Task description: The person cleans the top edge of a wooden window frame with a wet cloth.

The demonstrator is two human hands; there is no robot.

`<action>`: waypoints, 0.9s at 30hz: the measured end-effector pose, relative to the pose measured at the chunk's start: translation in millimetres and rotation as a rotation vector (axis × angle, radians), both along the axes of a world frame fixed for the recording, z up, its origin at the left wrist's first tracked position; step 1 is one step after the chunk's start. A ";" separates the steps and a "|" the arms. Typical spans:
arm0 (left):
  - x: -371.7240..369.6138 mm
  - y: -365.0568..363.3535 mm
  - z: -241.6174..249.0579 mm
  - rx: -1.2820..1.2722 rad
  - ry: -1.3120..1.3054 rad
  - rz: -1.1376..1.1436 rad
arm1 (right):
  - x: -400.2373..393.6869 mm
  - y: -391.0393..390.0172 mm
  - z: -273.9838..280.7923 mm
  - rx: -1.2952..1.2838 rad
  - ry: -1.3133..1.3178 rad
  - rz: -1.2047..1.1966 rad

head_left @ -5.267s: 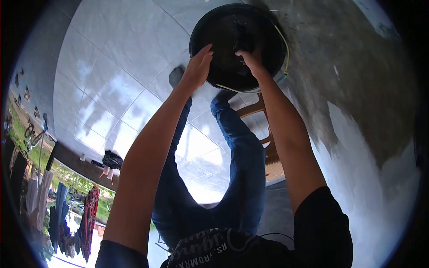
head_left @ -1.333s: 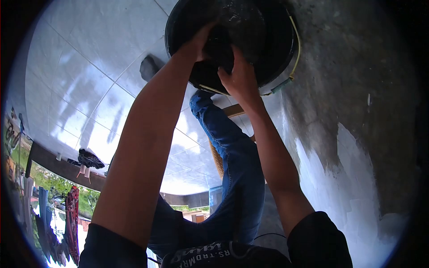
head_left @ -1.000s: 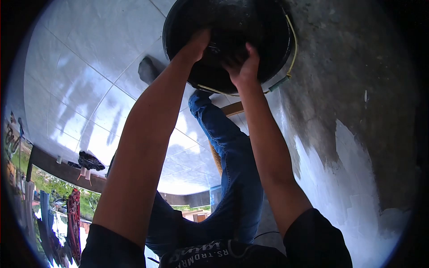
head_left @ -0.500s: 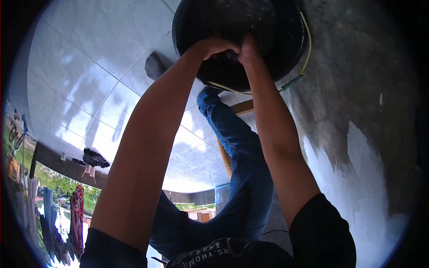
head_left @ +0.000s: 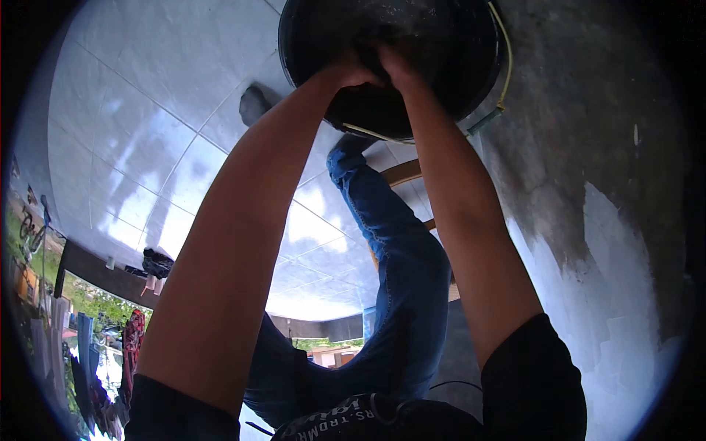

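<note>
Both of my hands reach down into a large black bucket, whose inside is dark and looks wet. My left hand bends inward with its fingers curled. Close beside it, my right hand points down into the bucket, its fingers closed in toward the left hand. A dark mass lies between the two hands; shadow hides what it is. The bucket's yellowish wire handle hangs down around its near rim, with a green grip on it.
A dark grey lump sits on the shiny tiled floor left of the bucket. Under my jeans-clad leg shows a curved wooden piece. To the right is a grey wall with paler patches. A dark bundle lies farther left.
My hands have shifted slightly apart and deeper into the bucket; the right one has moved up and left. The view has tilted a little, so the bucket appears higher.
</note>
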State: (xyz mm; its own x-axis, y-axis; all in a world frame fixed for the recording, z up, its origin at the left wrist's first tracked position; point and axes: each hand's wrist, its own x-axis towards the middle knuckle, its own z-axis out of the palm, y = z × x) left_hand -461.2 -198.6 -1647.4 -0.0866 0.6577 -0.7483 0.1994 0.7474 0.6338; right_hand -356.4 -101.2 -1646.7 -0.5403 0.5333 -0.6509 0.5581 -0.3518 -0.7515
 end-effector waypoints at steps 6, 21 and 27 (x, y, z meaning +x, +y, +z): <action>4.4 -2.9 13.9 0.008 0.137 -0.067 | 10.4 -10.6 -47.9 -0.574 -0.154 -0.528; -2.7 9.7 232.5 0.287 0.253 -0.010 | 5.2 16.4 240.6 -0.233 -0.245 -0.644; -6.9 32.4 317.9 0.349 -0.082 -0.044 | 8.7 41.7 355.9 -0.234 -0.194 -0.557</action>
